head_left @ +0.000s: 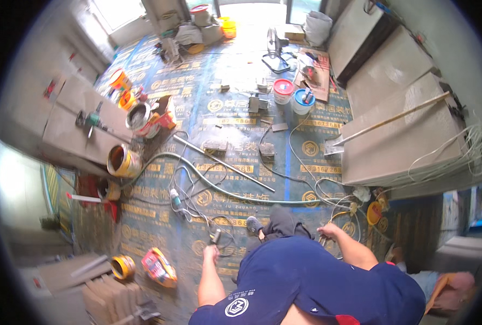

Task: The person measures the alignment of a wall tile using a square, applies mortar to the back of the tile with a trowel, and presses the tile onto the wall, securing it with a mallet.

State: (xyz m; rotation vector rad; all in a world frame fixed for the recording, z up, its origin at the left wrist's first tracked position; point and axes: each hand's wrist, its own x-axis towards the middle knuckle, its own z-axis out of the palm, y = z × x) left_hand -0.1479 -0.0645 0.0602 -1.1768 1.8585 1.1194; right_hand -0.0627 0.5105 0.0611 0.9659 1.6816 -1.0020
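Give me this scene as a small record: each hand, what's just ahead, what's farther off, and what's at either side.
Left hand: holds a small dark-and-silver object, too small to name
Right hand: fingers curled; whether they hold anything is unclear
Just ahead: pale hose, straight metal pole
Farther off: red-lidded bucket, blue-lidded bucket, black fan
Left side: colourful bag
Right side: long wooden-handled tool lying across a grey slab

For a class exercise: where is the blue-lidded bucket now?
In the head view, the blue-lidded bucket stands above and right of centre, just right of the red-lidded bucket.
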